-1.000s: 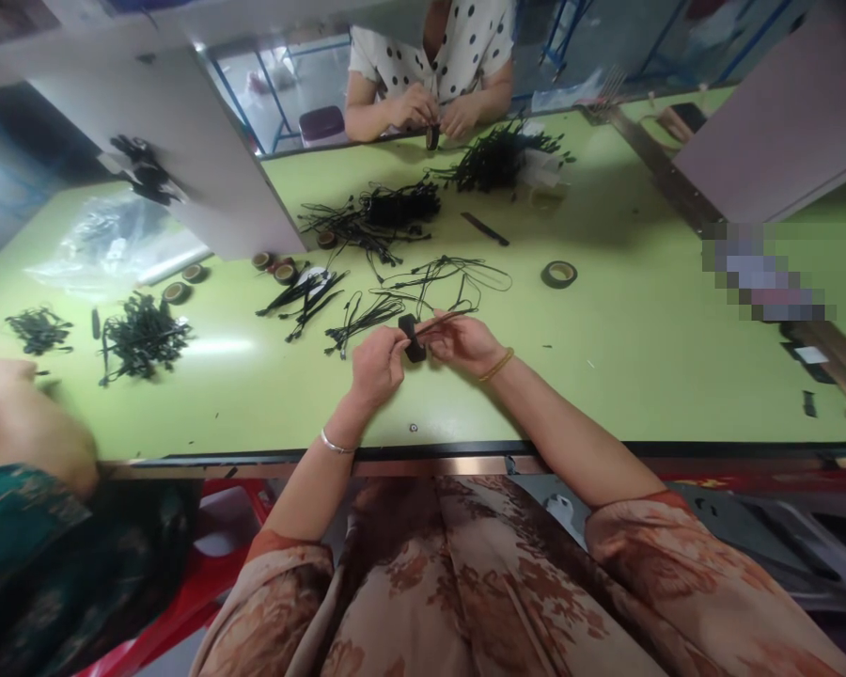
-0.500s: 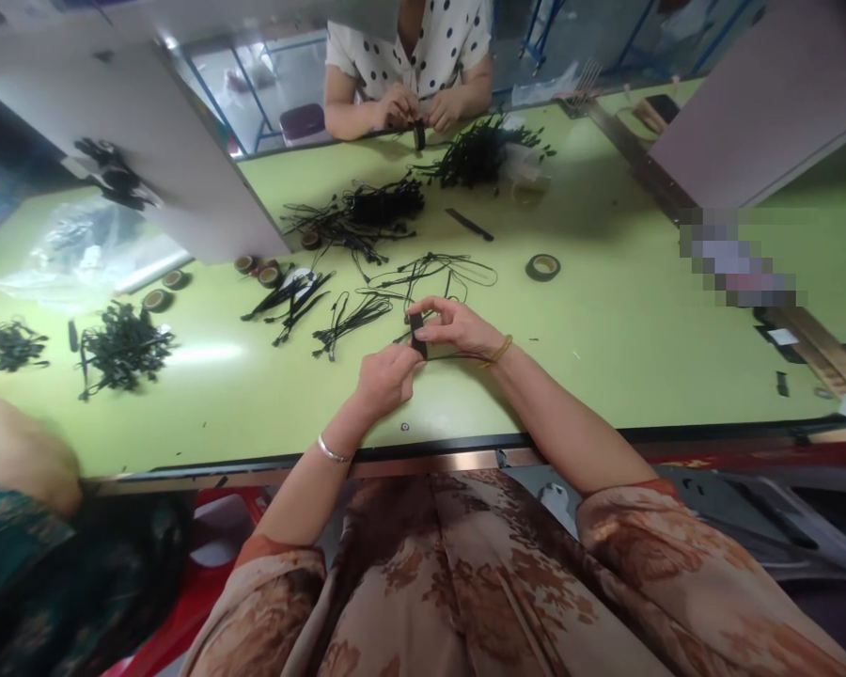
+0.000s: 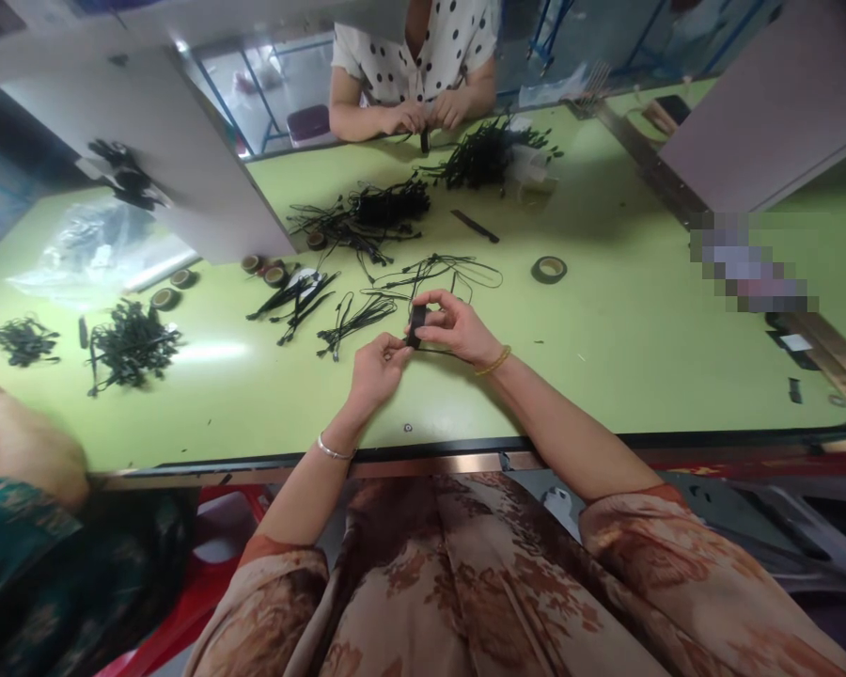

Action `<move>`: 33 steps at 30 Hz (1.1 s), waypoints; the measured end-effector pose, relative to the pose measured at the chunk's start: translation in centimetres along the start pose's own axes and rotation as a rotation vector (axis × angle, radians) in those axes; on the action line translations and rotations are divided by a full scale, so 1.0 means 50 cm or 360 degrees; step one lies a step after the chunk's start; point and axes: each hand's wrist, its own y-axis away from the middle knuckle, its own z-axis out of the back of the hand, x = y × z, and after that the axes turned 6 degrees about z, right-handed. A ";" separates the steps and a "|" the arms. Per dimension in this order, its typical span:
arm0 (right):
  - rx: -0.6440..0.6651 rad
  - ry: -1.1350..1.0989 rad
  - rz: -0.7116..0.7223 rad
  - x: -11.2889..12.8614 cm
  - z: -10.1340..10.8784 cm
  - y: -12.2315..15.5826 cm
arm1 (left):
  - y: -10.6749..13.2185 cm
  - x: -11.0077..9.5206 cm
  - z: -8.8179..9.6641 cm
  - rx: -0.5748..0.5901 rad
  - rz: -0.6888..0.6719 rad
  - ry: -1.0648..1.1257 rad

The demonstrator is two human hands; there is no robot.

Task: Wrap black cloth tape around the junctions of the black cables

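Note:
In the head view, my right hand [image 3: 463, 331] grips a roll of black tape [image 3: 415, 327] on edge between thumb and fingers. Just left of the roll, my left hand [image 3: 376, 372] is closed in a pinch on a thin black cable [image 3: 433, 352]. That cable runs past the bottom of the roll and under my right hand. The cable's end at my left fingertips is too small to make out. Loose black cables [image 3: 458, 268] lie beyond my hands, and a small bundle of cables [image 3: 358, 318] rests to the left.
Another tape roll [image 3: 549, 270] lies flat to the right. Farther back are cable piles [image 3: 483, 155] and a dark flat strip [image 3: 475, 226]. A co-worker in a dotted shirt [image 3: 451, 47] works opposite. Another person's arm [image 3: 24, 437] is at the left edge. A white partition [image 3: 211, 179] stands back left.
My left hand has shifted slightly left and up, and its fingers have moved off the tape roll's lower edge. The roll has tilted a little in my right hand.

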 end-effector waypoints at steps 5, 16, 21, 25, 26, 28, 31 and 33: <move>0.0046 0.0012 0.0052 -0.002 -0.006 0.002 | 0.000 -0.008 0.006 0.0078 0.0154 0.0065; 0.0079 -0.0033 0.0138 0.001 -0.008 0.003 | 0.000 -0.011 -0.001 0.0107 0.0208 0.0180; 0.0080 0.0069 0.0186 0.008 -0.018 0.009 | 0.008 -0.012 -0.008 -0.0051 0.0091 -0.0257; 0.0115 0.0164 0.0266 0.011 -0.022 0.014 | 0.007 -0.013 -0.007 -0.0176 0.0046 -0.0318; 0.0123 0.0174 0.0277 0.012 -0.022 0.014 | 0.005 -0.012 -0.006 -0.0163 0.0071 -0.0231; 0.0141 0.0209 0.0294 0.015 -0.018 0.015 | -0.002 -0.012 -0.002 -0.0078 0.0190 0.0078; 0.0175 0.0374 0.0355 0.024 -0.010 0.016 | -0.011 -0.017 0.009 0.0098 0.0473 0.0686; 0.0169 0.0550 0.0428 0.034 -0.006 0.017 | -0.014 -0.023 0.019 0.0225 0.0618 0.1017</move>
